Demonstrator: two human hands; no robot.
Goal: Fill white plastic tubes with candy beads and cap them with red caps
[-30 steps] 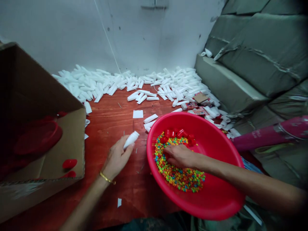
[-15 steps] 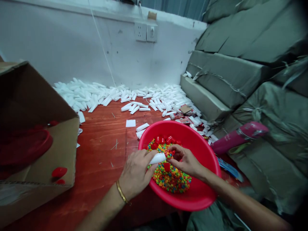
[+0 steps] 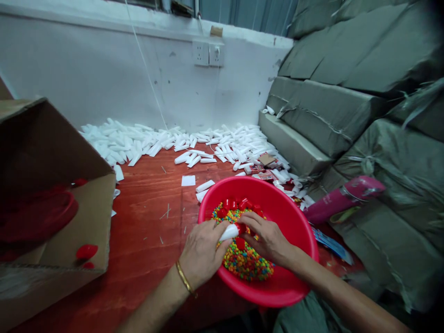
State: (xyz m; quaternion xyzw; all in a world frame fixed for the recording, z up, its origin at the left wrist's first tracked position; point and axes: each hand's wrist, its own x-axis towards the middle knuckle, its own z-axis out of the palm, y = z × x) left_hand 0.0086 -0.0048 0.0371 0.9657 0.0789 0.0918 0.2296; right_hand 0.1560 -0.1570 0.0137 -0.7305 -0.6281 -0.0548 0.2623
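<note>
Held over red basin (image 3: 301, 243): white tube (image 3: 229, 232), red cap (image 3: 240, 228)

Head view: the left hand (image 3: 202, 249) grasps the white tube between its fingers, long axis running left to right, capped end pointing right (and slightly far); the right hand (image 3: 266, 235) curls its fingers around the red cap.

White wall (image 3: 97, 78): paired socket plates (image 3: 200, 53), plug (image 3: 217, 52) in the right-hand one. Small tan block (image 3: 216, 31) on ledge just above. Pale cord (image 3: 142, 58) slanting down wall. Right side: grey-green wrapped bales (image 3: 312, 108), stacked, strand-tied. Magenta cylinder (image 3: 342, 201), tilted, near bales; flat blue packet (image 3: 333, 245) beneath its lower end. White paper square (image 3: 188, 180) flat on reddish worktop (image 3: 145, 194).
</note>
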